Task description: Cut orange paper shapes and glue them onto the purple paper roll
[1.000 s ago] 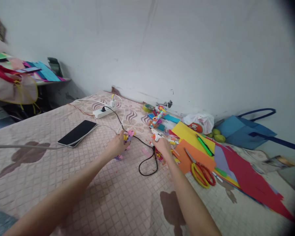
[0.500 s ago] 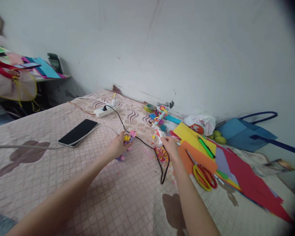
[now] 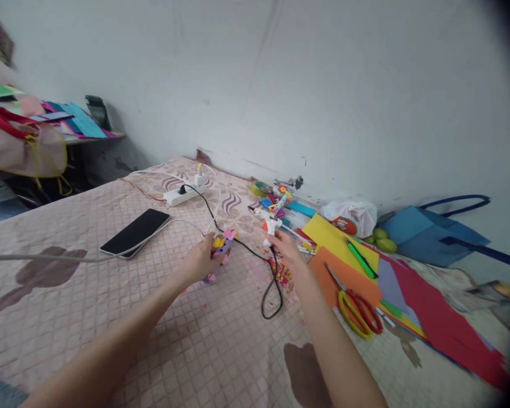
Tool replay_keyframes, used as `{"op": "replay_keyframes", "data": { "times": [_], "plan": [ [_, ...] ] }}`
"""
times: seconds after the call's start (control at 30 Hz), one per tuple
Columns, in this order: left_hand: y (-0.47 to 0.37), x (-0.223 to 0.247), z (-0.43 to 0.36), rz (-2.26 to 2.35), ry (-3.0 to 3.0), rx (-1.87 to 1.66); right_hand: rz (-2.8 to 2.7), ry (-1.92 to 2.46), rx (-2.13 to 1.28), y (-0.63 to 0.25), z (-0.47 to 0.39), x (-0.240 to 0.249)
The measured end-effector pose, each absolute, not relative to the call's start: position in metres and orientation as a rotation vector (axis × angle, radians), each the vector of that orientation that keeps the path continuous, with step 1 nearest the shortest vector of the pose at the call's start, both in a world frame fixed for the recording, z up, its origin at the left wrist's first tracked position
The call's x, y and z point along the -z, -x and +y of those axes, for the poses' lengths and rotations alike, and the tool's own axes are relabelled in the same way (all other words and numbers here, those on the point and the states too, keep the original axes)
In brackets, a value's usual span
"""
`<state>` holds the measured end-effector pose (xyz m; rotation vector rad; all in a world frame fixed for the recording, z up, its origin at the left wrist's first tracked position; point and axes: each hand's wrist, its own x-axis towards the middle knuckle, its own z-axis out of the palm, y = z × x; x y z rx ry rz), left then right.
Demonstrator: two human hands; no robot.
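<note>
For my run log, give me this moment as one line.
left hand: holds purple-pink paper craft | right hand: holds white glue gun | black cord: looped on bedspread

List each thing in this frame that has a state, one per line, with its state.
left hand: closed on the foam flower piece
right hand: gripping the white glue gun
black cord: looped on the cover, plugged into the power strip
phone: screen dark, cable attached
scissors: lying on the orange sheet, blades shut
blue bag: lying flat
</note>
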<state>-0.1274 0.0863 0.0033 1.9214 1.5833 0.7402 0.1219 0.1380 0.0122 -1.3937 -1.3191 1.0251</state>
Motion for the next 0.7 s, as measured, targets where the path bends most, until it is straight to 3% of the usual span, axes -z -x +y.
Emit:
{"op": "replay_keyframes", "data": {
  "times": [0.3, 0.7],
  "plan": [
    [0.121, -0.004, 0.087, 1.7, -1.88, -0.816, -1.633, 1.68, -0.328, -0.083, 0.189, 0.0],
    [0.119, -0.001, 0.086, 1.645, -1.875, -0.836, -1.849, 1.631, -0.141, -0.083, 0.187, 0.02]
  ]
}}
